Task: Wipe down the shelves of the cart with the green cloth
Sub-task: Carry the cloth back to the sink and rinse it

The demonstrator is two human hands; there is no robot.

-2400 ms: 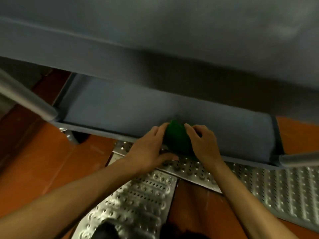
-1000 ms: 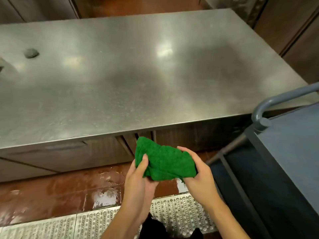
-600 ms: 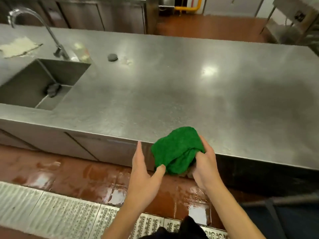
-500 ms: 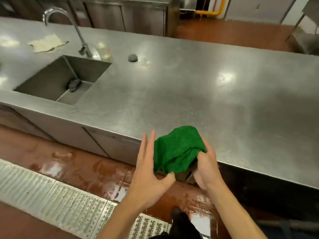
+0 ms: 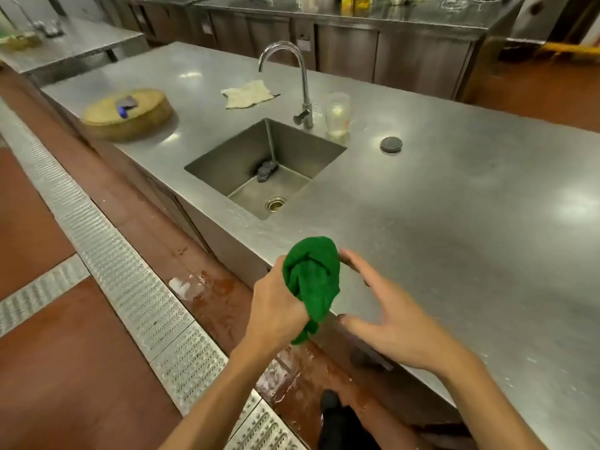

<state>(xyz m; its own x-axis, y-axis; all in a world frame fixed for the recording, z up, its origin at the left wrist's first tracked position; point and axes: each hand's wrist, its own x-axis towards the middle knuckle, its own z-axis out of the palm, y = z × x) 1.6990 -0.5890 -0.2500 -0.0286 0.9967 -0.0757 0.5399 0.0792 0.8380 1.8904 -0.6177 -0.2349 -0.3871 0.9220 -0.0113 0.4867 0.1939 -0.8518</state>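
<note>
Green cloth (image 5: 313, 280), lower centre of the frame: bunched into a loose wad and held in the air above the near edge of a steel counter (image 5: 470, 238), with one tail hanging down toward the wet floor. Left hand (image 5: 276, 310): fingers curled round the lower left of the wad, gripping it. Right hand (image 5: 389, 323): just right of the cloth, fingers spread and only slightly bent, thumb extended toward the hanging tail, holding nothing; whether the uppermost fingertip touches the cloth cannot be told.

Centre of the frame: a square sink (image 5: 224, 160) sunk into the counter, with a round drain (image 5: 275, 203) in its floor and a small dark object (image 5: 267, 168) lying near the back corner. Behind the sink: a gooseneck faucet (image 5: 302, 79) and, just to its right, a clear plastic cup (image 5: 337, 113) standing upright. Right of the cup: a dark round disc (image 5: 391, 144) lying flat on the counter. Upper centre: a pale rag (image 5: 248, 94) spread on the steel. Upper left: a round wooden chopping block (image 5: 126, 113) carrying a small grey-and-blue object (image 5: 125, 103), too blurred to identify. Left side: a perforated metal floor grating (image 5: 130, 271) running diagonally across red-brown flooring (image 5: 48, 368). Bottom centre: a dark shoe (image 5: 329, 404).
</note>
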